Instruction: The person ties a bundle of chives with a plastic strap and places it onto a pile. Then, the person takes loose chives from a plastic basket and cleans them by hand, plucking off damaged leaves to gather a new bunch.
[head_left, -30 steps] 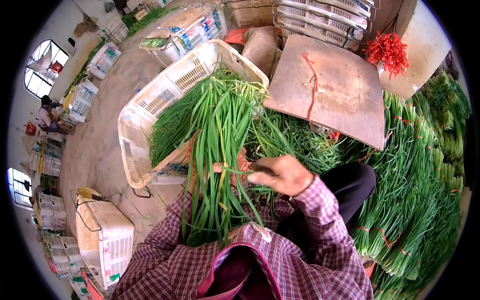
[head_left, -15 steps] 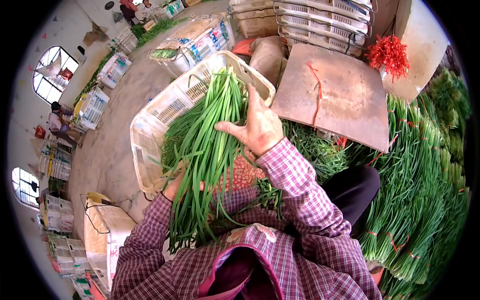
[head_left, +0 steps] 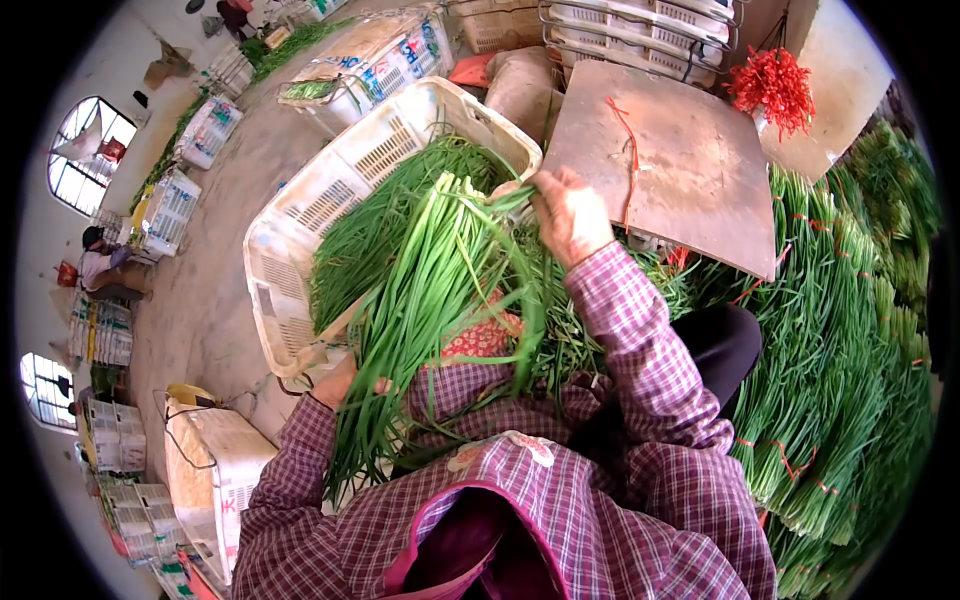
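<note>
My left hand [head_left: 340,383] is wrapped round the lower part of a loose bunch of long green stalks [head_left: 415,280], whose pale ends point up and away from me. To the right of those ends, my right hand [head_left: 572,215] pinches a few green leaves [head_left: 512,197] that curve back toward the bunch. Behind the bunch stands a white plastic crate [head_left: 290,220] with more green stalks [head_left: 365,215] in it. Loose greens [head_left: 570,330] lie below my right forearm, beside a red patterned cloth [head_left: 480,338].
A wooden board [head_left: 665,150] with a red tie on it lies ahead to the right. Tied green bundles [head_left: 830,330] are piled at the right. Red ties [head_left: 772,92] hang near stacked crates [head_left: 640,40]. Another person [head_left: 105,265] sits far left.
My right hand has moved from the bunch out to the right and closed on a few leaves. The bunch stays in my left hand, its pale ends now slightly lower.
</note>
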### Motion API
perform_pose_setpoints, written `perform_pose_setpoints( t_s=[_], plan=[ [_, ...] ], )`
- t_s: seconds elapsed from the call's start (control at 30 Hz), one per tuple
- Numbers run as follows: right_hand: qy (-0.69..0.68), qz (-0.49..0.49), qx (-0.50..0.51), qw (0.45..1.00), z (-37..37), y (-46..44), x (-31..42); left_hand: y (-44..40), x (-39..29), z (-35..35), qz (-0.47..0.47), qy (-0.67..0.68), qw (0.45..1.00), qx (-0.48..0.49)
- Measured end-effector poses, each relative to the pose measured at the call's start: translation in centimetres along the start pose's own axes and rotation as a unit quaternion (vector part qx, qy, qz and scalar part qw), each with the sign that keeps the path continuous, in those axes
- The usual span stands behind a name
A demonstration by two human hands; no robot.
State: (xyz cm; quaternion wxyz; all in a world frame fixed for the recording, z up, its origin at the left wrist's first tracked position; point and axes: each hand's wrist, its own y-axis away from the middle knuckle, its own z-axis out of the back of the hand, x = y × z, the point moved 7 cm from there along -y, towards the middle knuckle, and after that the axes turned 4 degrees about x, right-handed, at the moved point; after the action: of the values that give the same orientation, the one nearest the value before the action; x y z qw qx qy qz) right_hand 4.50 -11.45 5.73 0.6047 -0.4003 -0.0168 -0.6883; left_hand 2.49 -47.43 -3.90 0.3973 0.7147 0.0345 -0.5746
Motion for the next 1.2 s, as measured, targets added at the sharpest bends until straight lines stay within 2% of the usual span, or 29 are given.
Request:
perform_pose_setpoints(
  t_s=[0.03,0.1,0.17,0.23,0.3,0.33,0.37,0.4,0.43,0.5,0.57,0.6,0.67,0.77,0.8,0.83,0.9,0.93,0.97,1.03,1.1,1.17,1.2],
  plan=[
    [0.038,0.016,-0.035,0.999,1.1,-0.4,-0.6,0.0,-0.4,-0.1,-0.029,0.000,1.000,-0.006],
    [0.087,-0.002,-0.054,0.995,3.1,-1.2,-3.7,-0.2,1.1,0.7,0.011,0.051,0.999,-0.006],
    [0.113,-0.026,-0.084,0.990,5.9,-1.3,-6.3,-0.3,2.2,1.6,0.007,-0.017,0.999,-0.028],
    [0.136,0.011,-0.150,0.979,8.8,-0.7,-9.8,-0.6,2.6,1.1,0.015,0.025,0.999,-0.035],
    [0.180,0.009,-0.132,0.975,10.9,0.7,-11.0,-0.7,2.5,1.1,-0.017,-0.008,1.000,0.011],
    [0.164,-0.034,-0.071,0.983,10.9,1.2,-12.2,-0.7,2.7,1.4,-0.015,-0.006,1.000,0.011],
    [0.213,-0.160,0.065,0.962,9.7,2.1,-14.5,-0.7,3.0,1.6,-0.003,-0.101,0.995,0.019],
    [0.231,-0.190,0.183,0.937,8.5,3.2,-14.4,-0.7,3.2,1.9,0.009,-0.195,0.980,0.026],
    [0.245,-0.217,0.297,0.897,7.4,4.8,-13.8,-0.8,3.9,2.4,0.018,-0.154,0.988,0.023],
    [0.244,-0.127,0.294,0.915,6.7,5.4,-9.0,-1.0,5.4,3.4,0.035,-0.069,0.997,0.015],
    [0.043,-0.084,0.196,0.976,6.0,4.4,-5.9,-1.2,5.0,3.2,0.026,-0.211,0.976,0.047],
    [-0.060,-0.050,0.172,0.982,5.3,3.8,-3.7,-1.2,5.0,3.1,0.023,-0.259,0.964,0.058],
    [-0.168,0.004,0.134,0.977,3.2,2.5,0.4,-1.4,4.8,3.6,-0.016,-0.266,0.964,0.020],
    [-0.142,-0.022,0.206,0.968,-2.0,1.4,3.2,-1.2,3.2,2.7,-0.073,-0.331,0.940,0.030],
    [-0.131,0.018,0.134,0.982,-2.1,1.0,3.9,-1.1,2.6,2.3,-0.087,-0.351,0.931,0.037],
    [-0.131,0.019,0.134,0.982,-2.4,0.8,3.5,-1.2,2.8,2.4,-0.028,-0.367,0.929,0.041],
    [-0.208,-0.057,0.155,0.964,-2.9,0.4,1.9,-1.3,3.7,2.8,0.033,-0.379,0.924,0.043],
    [-0.187,0.022,0.079,0.979,-1.8,0.3,2.2,-1.5,4.0,3.0,0.010,-0.289,0.956,0.039],
    [-0.183,0.021,0.093,0.978,-1.7,0.1,1.6,-1.5,4.1,3.1,-0.012,-0.196,0.980,0.036],
    [-0.119,0.067,0.024,0.990,-0.3,-0.3,0.3,-1.8,3.8,3.0,0.011,-0.227,0.973,0.042],
    [-0.028,0.024,-0.014,0.999,1.1,-0.6,-2.5,-1.6,3.3,2.5,0.033,-0.256,0.965,0.042],
    [0.005,-0.031,-0.046,0.998,4.0,-0.6,-5.6,-1.4,2.7,2.0,0.023,-0.231,0.972,0.026],
    [0.036,-0.054,-0.016,0.998,4.8,-0.3,-6.6,-1.4,2.7,2.0,0.024,-0.242,0.970,0.017]
  ],
)
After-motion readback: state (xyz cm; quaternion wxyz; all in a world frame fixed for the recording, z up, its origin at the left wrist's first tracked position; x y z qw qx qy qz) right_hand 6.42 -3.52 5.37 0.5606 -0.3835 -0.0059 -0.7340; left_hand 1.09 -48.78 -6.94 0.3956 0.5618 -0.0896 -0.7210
